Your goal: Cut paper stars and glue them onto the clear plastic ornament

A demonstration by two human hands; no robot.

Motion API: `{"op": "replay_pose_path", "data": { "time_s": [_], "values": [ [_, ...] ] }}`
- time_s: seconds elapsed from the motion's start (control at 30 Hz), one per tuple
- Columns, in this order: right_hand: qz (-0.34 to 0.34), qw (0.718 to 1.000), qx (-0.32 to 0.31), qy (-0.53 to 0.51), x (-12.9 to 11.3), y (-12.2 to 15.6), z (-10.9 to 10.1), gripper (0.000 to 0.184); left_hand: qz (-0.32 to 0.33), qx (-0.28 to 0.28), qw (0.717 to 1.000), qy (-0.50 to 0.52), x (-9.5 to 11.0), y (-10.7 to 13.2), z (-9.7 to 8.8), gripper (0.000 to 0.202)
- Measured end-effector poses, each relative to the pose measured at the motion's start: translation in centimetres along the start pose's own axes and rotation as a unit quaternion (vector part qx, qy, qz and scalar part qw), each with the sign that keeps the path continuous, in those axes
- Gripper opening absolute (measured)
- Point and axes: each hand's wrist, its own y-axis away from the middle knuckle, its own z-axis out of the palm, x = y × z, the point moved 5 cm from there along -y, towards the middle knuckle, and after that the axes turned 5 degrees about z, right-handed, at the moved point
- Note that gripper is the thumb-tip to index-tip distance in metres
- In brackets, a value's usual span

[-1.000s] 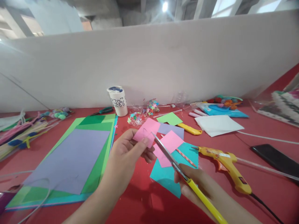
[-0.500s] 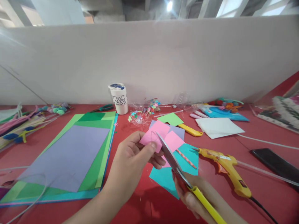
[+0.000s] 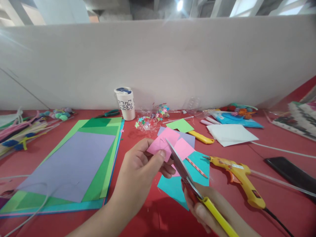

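Between thumb and fingers, my left hand (image 3: 140,174) pinches a small piece of pink paper (image 3: 158,143) with faint pencil lines on it. My right hand (image 3: 202,205) grips scissors (image 3: 184,168) with a yellow handle, their blades pointing up and to the left. The blade tips lie at the right part of the pink paper; whether they are cutting into it I cannot tell. Just behind are another pink square (image 3: 183,148), a purple sheet (image 3: 189,138) and a light green piece (image 3: 180,125). A striped pencil (image 3: 197,168) rests on turquoise paper (image 3: 174,191).
To the right lie a yellow glue gun (image 3: 239,177), a black phone-like object (image 3: 288,171), a white pad (image 3: 232,134) and a yellow cutter (image 3: 201,137). Stacked coloured sheets (image 3: 71,164) cover the left side. At the back stands a white cup (image 3: 127,105) near star confetti (image 3: 148,122).
Almost nothing differs. Both hands, the pink paper and the scissors keep nearly the same position; the view has shifted very slightly.
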Motion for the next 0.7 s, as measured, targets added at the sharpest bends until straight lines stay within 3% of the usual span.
{"op": "replay_pose_path", "data": {
  "time_s": [0.7],
  "values": [
    [-0.008, 1.0, 0.006, -0.019, 0.01, -0.11, 0.04, 0.055, 0.002, 0.002, 1.0, 0.004, -0.13, 0.11, -0.03, 0.007]
  ]
}}
